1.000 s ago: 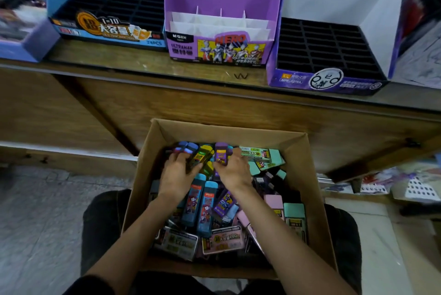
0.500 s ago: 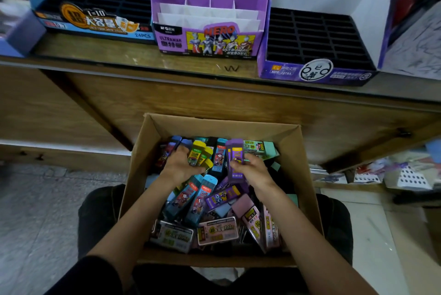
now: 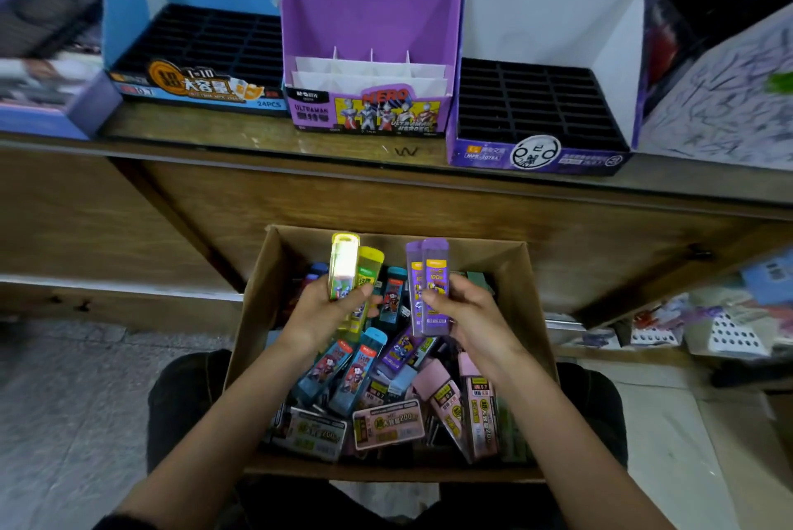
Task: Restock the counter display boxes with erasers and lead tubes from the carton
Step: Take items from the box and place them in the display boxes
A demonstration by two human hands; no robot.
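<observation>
- A person's left hand (image 3: 319, 312) grips two yellow lead tubes (image 3: 344, 267) over the far-left part of an open carton (image 3: 257, 293). The thumb lies across the front of the nearer tube, and both tubes stand upright with their caps above the carton's far edge.
- The right hand (image 3: 470, 315) holds two purple lead tubes (image 3: 433, 285) side by side and touching. They are upright, pinched between thumb and curled fingers, over the far-right part of the carton.
- The two hands are near each other but apart. A teal tube (image 3: 394, 293) shows in the gap between them, down among the stock.
- The carton rests on the person's dark-clad lap (image 3: 184, 392) and is packed with loose stock. Blue tubes (image 3: 356, 370) lie slanted near its middle and pink tubes (image 3: 442, 396) lie toward its right wall. Flat labelled packs (image 3: 388, 422) line its near edge.
- Three display boxes stand in a row along the front edge of the wooden counter (image 3: 257, 134) beyond the carton.
- The blue display box (image 3: 193, 85) is toward the counter's left and has a black slotted tray.
- The purple display box (image 3: 369, 6) is in the middle, with white card dividers behind printed superhero figures.
- The white-walled display box (image 3: 549, 10) is to the right, its black slotted tray behind a purple front panel.
- None of the tubes in hand touches a display box; all four are held low, over the carton.
</observation>
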